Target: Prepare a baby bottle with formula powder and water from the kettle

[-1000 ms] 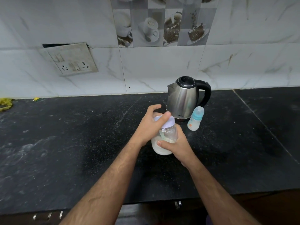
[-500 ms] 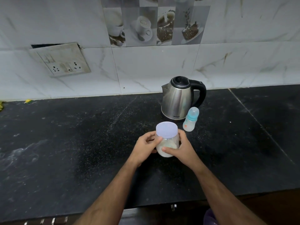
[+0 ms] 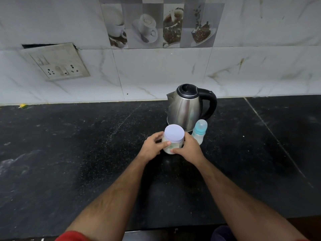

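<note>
Lowered since the earlier frame, the formula jar (image 3: 173, 143) stood on the countertop (image 3: 69, 153) before the kettle (image 3: 188, 106), left hand (image 3: 152, 148) and right hand (image 3: 188, 148) both gripping its sides. Judged light, smooth-walled; best held mid-body.

Head view, sole camera: worn at head height, angled forward and down over a black countertop (image 3: 73, 153) toward a tiled wall (image 3: 156, 72). Wide-angle, edges bowed; both forearms enter from the bottom edge, and the kettle (image 3: 186, 106) stands just above centre. Near range, within arm's reach; no second view overlaps.
</note>
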Action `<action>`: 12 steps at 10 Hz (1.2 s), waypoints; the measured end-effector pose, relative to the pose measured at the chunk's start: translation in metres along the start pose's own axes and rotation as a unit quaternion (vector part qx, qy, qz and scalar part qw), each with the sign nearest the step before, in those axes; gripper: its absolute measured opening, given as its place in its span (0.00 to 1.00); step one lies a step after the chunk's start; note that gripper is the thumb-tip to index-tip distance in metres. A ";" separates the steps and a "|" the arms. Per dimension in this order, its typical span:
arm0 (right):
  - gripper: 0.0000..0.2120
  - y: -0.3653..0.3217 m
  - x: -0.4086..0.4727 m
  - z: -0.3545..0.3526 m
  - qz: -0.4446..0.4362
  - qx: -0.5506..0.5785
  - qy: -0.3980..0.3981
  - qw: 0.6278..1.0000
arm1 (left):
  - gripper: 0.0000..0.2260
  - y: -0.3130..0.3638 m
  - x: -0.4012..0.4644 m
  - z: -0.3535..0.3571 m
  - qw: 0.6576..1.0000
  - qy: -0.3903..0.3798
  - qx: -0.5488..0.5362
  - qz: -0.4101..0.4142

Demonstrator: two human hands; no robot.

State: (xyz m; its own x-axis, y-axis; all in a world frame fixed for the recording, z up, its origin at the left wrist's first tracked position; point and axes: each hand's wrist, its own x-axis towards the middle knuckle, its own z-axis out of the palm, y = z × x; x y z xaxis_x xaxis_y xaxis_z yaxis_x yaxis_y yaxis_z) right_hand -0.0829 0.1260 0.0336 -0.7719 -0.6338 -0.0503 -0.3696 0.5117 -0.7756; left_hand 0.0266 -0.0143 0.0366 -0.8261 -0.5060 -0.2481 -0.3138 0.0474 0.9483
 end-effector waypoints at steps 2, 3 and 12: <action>0.38 -0.002 0.021 0.002 0.011 -0.040 -0.002 0.999 | 0.29 -0.003 0.022 -0.001 1.000 0.017 0.021 -0.017; 0.37 -0.001 0.026 0.004 0.016 -0.048 -0.006 0.999 | 0.30 -0.007 0.029 0.000 0.999 0.018 0.028 -0.019; 0.29 -0.009 -0.015 -0.008 0.027 -0.069 0.020 0.997 | 0.32 -0.031 0.001 0.002 0.992 0.084 0.092 0.001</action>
